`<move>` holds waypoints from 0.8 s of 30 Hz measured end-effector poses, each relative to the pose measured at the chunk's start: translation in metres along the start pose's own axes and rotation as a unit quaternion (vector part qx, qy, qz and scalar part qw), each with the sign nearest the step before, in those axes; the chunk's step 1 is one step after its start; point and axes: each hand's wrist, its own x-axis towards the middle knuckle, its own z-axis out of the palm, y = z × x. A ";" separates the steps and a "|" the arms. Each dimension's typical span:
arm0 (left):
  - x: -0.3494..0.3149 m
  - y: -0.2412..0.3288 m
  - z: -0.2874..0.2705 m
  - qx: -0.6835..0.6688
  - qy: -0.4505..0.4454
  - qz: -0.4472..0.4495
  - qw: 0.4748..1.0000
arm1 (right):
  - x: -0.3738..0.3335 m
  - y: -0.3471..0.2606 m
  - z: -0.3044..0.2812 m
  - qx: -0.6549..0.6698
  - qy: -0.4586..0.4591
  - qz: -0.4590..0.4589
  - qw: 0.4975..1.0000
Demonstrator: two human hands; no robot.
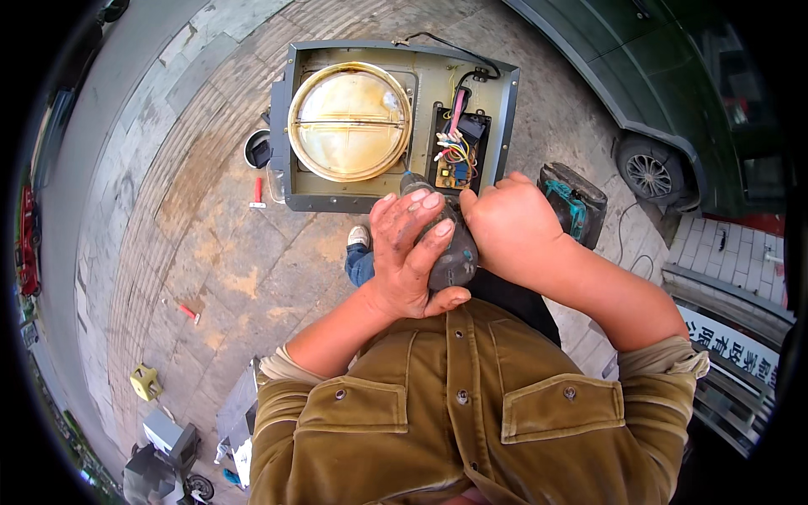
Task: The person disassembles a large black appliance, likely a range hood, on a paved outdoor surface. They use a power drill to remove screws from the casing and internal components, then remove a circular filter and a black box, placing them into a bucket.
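A black cordless drill (454,259) is tilted nose-down over the near edge of an opened grey metal appliance housing (328,202). My right hand (513,220) is closed around what appears to be its handle, and the black and teal battery end (574,206) shows beyond the fist. Spread over the drill's body are the stretched fingers of my left hand (404,257), with its thumb near the rear end. Inside the housing sit a round, yellow-stained cover (349,122) and a circuit board (446,175) with coloured wires. The drill's tip is small; whether it touches anything cannot be told.
Red-handled tools (257,192) lie on the stone paving left of the housing, beside a small round container (257,148). A yellow stool (146,382) and a cart (168,438) stand lower left. A parked dark vehicle (648,109) is at right. A black cable (454,49) crosses the housing's far edge.
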 end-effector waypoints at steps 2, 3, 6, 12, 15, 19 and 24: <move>-0.007 -0.005 0.009 -0.002 0.017 -0.003 1.000 | -0.002 -0.002 0.001 0.010 0.008 -0.001 1.000; -0.008 -0.005 0.009 -0.004 0.013 -0.003 1.000 | -0.003 -0.002 0.002 0.008 0.011 0.004 1.000; -0.013 -0.002 0.008 -0.013 -0.002 -0.010 1.000 | -0.008 -0.007 0.008 0.011 0.017 0.010 1.000; -0.028 0.002 0.010 -0.035 -0.011 0.001 0.999 | -0.016 -0.015 0.018 0.003 0.033 0.017 0.999; -0.028 0.005 0.012 -0.034 -0.016 -0.005 0.999 | -0.019 -0.014 0.021 0.011 0.036 0.024 0.999; -0.026 0.011 0.012 -0.020 -0.059 -0.006 0.998 | -0.026 -0.009 0.028 0.036 0.055 0.037 0.997; -0.027 0.004 0.004 -0.080 -0.109 -0.003 0.991 | -0.042 -0.003 0.036 0.086 0.095 0.069 0.989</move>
